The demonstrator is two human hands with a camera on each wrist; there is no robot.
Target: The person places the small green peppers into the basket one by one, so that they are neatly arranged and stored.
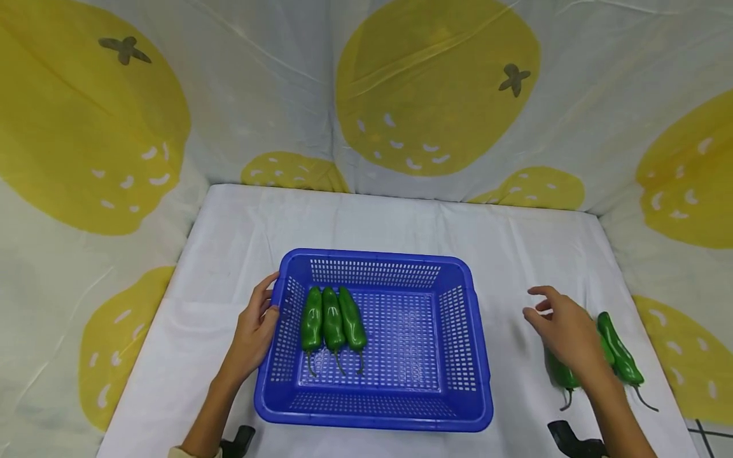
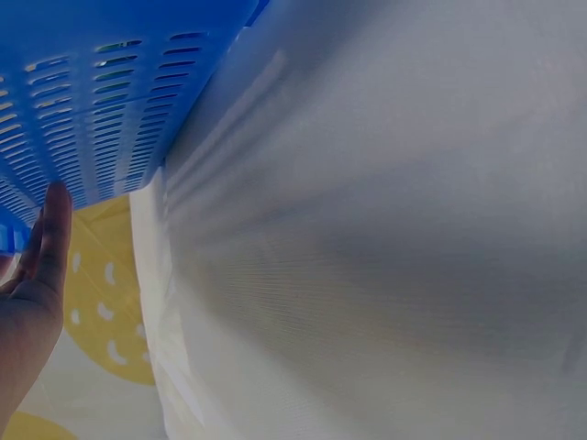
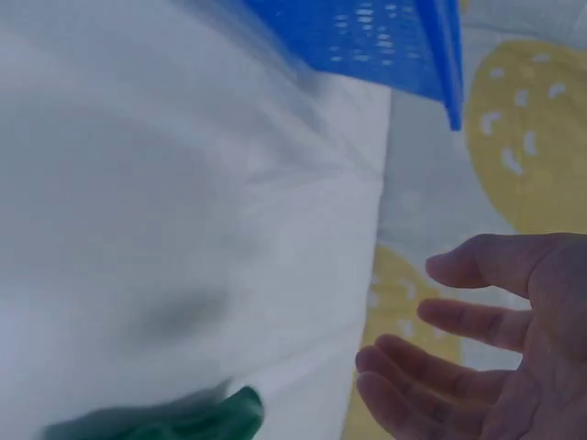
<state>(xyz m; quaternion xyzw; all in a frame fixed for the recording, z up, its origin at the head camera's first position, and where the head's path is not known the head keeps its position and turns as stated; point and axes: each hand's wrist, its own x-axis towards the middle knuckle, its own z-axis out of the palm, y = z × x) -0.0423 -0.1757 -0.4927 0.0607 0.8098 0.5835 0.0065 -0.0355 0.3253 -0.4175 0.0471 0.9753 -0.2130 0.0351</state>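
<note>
Fruit-print backdrop [image 1: 275, 76]: hangs behind the work and at both sides; nothing here needs handling.
White tablecloth [image 1: 389, 219]: soft and creased, so a thing dragged over it may ruck it up; lifting looks cleaner than sliding.
Blue basket [image 1: 372, 426]: sits upright at the middle, its right half bare, which would give the fingers room to lower a pepper gently.
Left hand [image 1: 254, 331]: at the basket's left side, fingers fairly straight against the outer wall, curled round nothing. A light, steady touch should do; a hard push could shift the basket.
Right hand [image 1: 569, 331]: raised over the peppers at the right, thumb and fingers spread, holding nothing. For a sure pick-up, lower it with thumb and fingers either side of one pepper's thick body.
Peppers in the basket [image 1: 332, 318]: three green chillies side by side at the left, stems toward the person. Any more would sit neatly alongside, turned the same way.
Peppers on the cloth: one left of the right wrist [image 1: 562, 375], one partly hidden by the hand [image 1: 607, 352], one at the far right [image 1: 620, 353]. The smooth skins look slippery, so pinch firmly without squeezing.
Stems [image 1: 647, 401]: thin and curved; poor handles, likely to bend or snap.
</note>
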